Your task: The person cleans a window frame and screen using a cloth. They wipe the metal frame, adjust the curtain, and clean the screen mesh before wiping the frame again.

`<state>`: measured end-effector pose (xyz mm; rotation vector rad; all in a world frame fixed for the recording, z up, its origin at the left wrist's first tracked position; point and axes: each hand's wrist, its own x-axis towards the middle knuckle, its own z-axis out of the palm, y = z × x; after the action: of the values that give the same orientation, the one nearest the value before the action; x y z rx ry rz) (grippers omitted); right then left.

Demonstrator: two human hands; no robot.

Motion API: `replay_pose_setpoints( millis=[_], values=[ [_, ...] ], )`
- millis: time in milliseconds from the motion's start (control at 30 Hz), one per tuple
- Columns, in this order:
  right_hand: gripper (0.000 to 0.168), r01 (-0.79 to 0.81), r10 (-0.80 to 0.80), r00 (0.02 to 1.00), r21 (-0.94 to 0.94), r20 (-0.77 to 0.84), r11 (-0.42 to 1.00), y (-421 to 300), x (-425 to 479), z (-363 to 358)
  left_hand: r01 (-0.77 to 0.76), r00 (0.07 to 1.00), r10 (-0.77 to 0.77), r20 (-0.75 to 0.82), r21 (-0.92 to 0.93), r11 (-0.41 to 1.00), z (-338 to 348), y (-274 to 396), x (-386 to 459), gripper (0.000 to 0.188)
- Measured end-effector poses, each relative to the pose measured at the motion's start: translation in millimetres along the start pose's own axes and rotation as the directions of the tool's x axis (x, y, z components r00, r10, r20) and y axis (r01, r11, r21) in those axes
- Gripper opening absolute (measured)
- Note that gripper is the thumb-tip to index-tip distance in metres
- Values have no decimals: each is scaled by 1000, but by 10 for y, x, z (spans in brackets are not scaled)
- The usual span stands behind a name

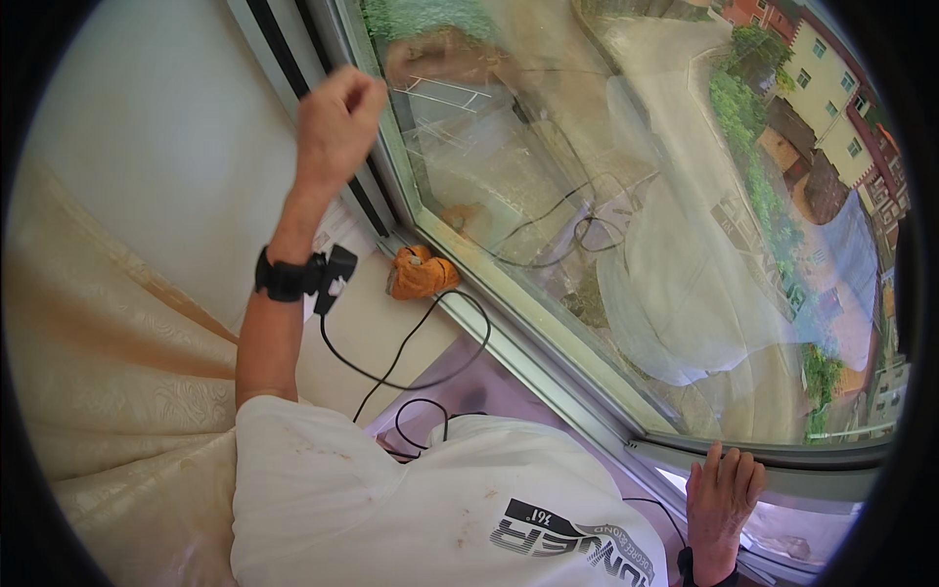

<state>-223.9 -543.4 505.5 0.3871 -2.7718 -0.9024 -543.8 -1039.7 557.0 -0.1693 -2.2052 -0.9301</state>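
Note:
My left hand (339, 128) is raised in a loose fist before the aluminium side frame (352, 183) of a window. A dark hollow shows between its thumb and curled fingers, and no object is visible in it. At the lower right, my right hand (722, 484) grips the grey edge frame (792, 458) of the glass pane, fingertips over the edge. The large window pane (513, 183) stands between the hands and carries reflections. A crumpled orange cloth (422, 273) sits in the corner of the window sill (513, 359), below my left hand.
Black cable (488, 330) loops from the device on my left wrist (334, 282) across the sill. Pale patterned curtain (147, 381) hangs at the left beside a white wall (161, 147). Outside, far below, lie a road (675, 66), greenery and buildings (829, 88).

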Motion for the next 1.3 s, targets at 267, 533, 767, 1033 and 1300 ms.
replay_pose_setpoints(
  millis=[267,533,767,1033,1300],
  values=[
    [39,38,-29,997,135,-71,990,45,49,95,-170,840,-122,529,469,866,922,-1408,-2434,50],
    [31,136,-113,976,111,-188,985,29,-43,265,116,781,-411,470,537,835,617,-1467,-2382,40],
    [23,220,-102,944,370,-312,903,49,163,-424,-3,717,-400,571,576,818,-112,-1837,-1943,59],
    [42,273,-264,884,-33,-385,962,203,1871,-2501,74,997,-73,-14,201,977,176,-1323,-1166,60],
    [60,326,-464,538,-334,-704,884,-515,4536,-3647,17,998,-12,-64,87,996,247,-1456,-1284,64]
  ],
)
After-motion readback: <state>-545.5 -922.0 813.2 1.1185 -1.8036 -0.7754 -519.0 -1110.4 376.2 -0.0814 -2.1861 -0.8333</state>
